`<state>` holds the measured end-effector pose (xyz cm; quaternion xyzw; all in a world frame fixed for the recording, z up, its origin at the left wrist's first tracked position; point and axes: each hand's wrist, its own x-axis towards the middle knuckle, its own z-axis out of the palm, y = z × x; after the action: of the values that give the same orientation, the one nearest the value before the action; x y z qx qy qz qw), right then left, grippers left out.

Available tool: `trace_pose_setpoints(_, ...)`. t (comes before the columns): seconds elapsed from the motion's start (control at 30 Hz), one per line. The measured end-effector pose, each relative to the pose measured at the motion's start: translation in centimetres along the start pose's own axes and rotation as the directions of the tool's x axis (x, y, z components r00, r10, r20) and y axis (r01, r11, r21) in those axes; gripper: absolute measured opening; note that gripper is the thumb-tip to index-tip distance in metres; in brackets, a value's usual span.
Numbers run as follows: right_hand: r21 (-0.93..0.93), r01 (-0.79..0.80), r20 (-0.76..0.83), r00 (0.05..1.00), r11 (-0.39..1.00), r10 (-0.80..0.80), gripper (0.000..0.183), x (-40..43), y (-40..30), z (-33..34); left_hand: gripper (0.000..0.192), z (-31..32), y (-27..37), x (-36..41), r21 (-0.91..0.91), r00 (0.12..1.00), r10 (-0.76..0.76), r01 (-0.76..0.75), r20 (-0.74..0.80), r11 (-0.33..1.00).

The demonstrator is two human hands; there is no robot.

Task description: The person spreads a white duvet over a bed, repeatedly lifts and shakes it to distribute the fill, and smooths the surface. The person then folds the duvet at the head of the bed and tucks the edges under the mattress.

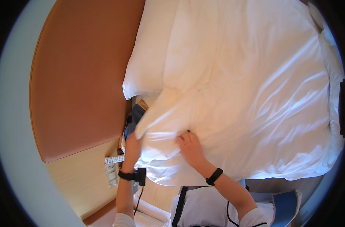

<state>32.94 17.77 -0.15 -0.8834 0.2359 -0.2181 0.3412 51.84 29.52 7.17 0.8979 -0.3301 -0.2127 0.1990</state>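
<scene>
A white duvet covers the bed in front of me, creased in long folds toward the foot end. Its near edge, by the headboard, is in my left hand, which is slightly blurred. My right hand rests on top of the duvet with bent fingers; whether it pinches the cloth is hidden. By its fingertips there is a small dark spot. Beyond my left hand, a white pillow lies against the headboard. Dark blue fabric shows between the headboard and the duvet edge.
The brown padded headboard stands at the left. Below it, a remote control sits above wall switches and a socket. Cables hang from devices strapped to my wrists. A blue and white cloth item lies at the lower right.
</scene>
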Motion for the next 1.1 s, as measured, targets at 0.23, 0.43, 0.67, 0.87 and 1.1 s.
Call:
trace_pose_setpoints(0.23, -0.307, -0.002, 0.092, 0.995, 0.952, 0.032, 0.014, 1.3, 0.0, 4.1, 0.026, 1.1, -4.4, 1.2, 0.098, 0.996, -0.088, 0.084, 0.034, 0.992)
trace_pose_setpoints(0.43, -0.393, -0.041, 0.338, 0.923, 0.919, 0.186, 0.018, -3.1, 2.6, 6.1, 0.028, 5.7, -4.9, 1.8, 0.017, 0.985, -0.099, 0.098, 0.143, 0.995)
trace_pose_setpoints(0.67, 0.057, -0.387, 0.346, 0.872, 0.92, 0.345, 0.02, 1.4, 1.5, -0.6, 0.035, 6.4, -3.6, 1.0, -0.082, 0.948, -0.279, 0.294, 0.156, 0.952)
trace_pose_setpoints(0.87, 0.288, -0.734, 0.615, 0.634, 0.615, 0.469, 0.027, 2.9, 0.5, 0.3, 0.029, 5.3, -1.1, -2.5, -0.26, 0.964, -0.141, 0.199, 0.224, 0.945)
trace_pose_setpoints(1.1, 0.152, -0.707, 0.519, 0.652, 0.691, 0.553, 0.023, 2.8, -1.8, -1.4, 0.031, 6.4, -3.0, -6.3, -0.735, 0.763, -0.338, 0.635, 0.55, 0.238)
